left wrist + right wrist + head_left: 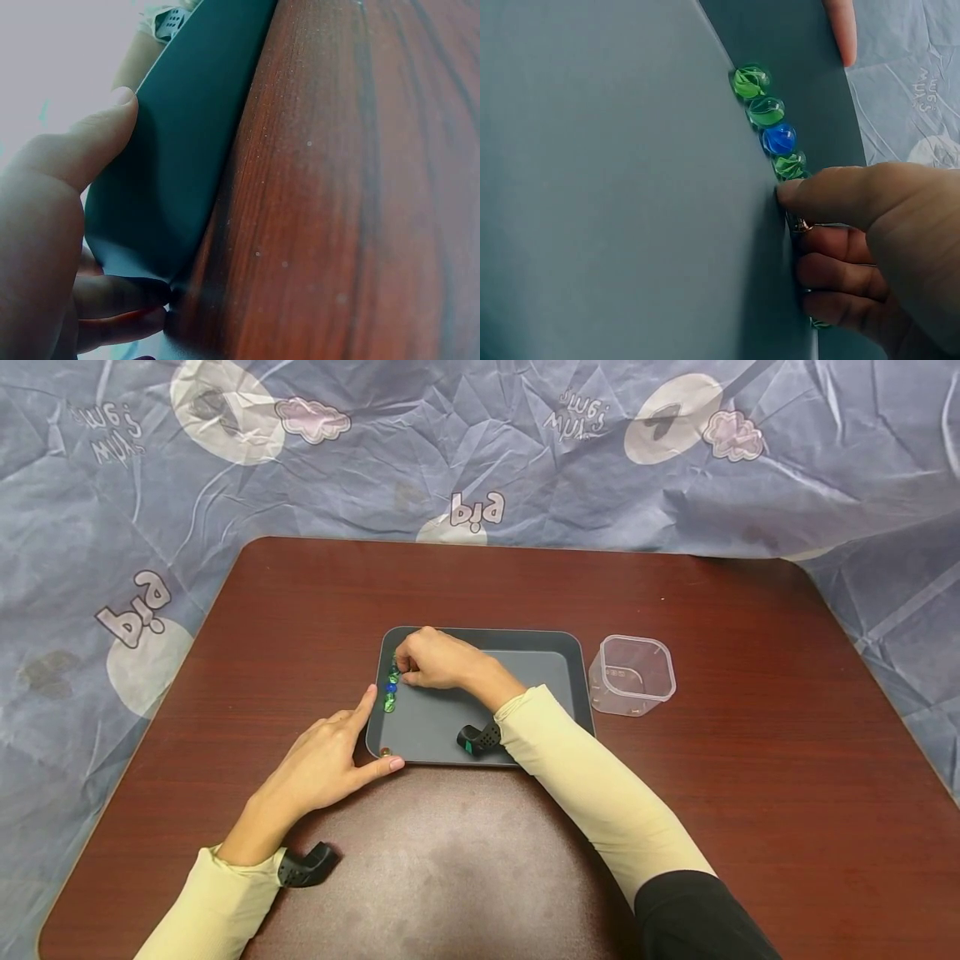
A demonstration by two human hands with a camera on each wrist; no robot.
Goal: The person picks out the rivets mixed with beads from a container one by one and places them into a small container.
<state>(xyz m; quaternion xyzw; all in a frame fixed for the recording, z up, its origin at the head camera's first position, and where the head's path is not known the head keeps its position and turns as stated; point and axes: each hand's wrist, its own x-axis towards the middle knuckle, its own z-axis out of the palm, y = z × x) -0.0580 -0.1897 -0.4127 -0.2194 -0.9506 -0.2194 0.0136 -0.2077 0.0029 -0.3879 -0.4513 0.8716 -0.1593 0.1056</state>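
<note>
A grey tray (480, 693) holds a row of glass marbles along its left wall. In the right wrist view the row shows green marbles (751, 81) and a blue marble (779, 139). My right hand (435, 658) reaches in at the far left, thumb and curled fingers around an amber-tinted marble (802, 223), mostly hidden. My left hand (322, 764) spreads at the tray's near left corner, index finger along the left rim and thumb (112, 124) on the near rim. An amber marble (386, 752) lies alone in that corner.
A clear plastic container (632, 677) stands just right of the tray on the brown table (750, 735). A black wrist strap piece (480, 739) on the right arm hangs over the tray. Patterned blue cloth (390, 452) surrounds the table.
</note>
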